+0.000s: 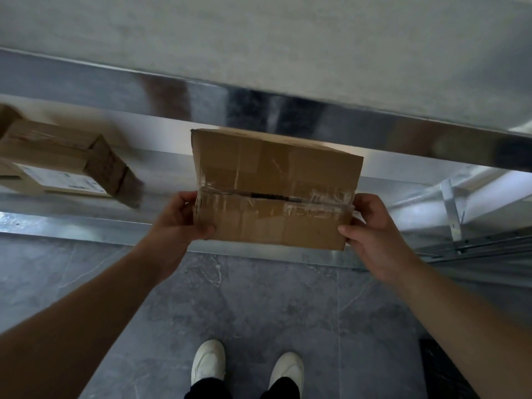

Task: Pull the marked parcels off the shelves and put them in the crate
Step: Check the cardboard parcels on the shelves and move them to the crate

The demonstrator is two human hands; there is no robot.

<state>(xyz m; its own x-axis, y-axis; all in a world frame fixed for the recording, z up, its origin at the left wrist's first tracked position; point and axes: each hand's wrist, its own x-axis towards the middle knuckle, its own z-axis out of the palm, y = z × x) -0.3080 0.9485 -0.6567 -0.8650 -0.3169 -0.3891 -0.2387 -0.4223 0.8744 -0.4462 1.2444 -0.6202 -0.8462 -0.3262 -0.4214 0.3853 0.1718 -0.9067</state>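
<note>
Holding is two-handed: the cardboard parcel [275, 191] is clamped between both hands at frame centre, its far end under the edge of the upper shelf [288, 53] at 12 o'clock, its near end past the front lip of the lower shelf [86, 228].

Left hand [180, 220]: grip clamped on the parcel's 9 o'clock side, thumb on the top face, fingers curled round the edge. Right hand [371, 231]: grip clamped on the 3 o'clock side, thumb on the near top corner, remaining fingers hidden behind the box. Both forearms are extended forward, converging from 7 and 5 o'clock.

Judgement for the step: the parcel should be drawn straight back toward 6 o'clock and kept level so the far top edge is not caught on the upper shelf. The top seam is split with loose tape, so side pressure should be kept even and low.

No marking can be made out on the visible faces. A second parcel [66, 165] with a white label lies at 9 o'clock on the lower shelf, well apart. No crate is in view. White shoes [247, 367] are seen on the floor at 6 o'clock.
</note>
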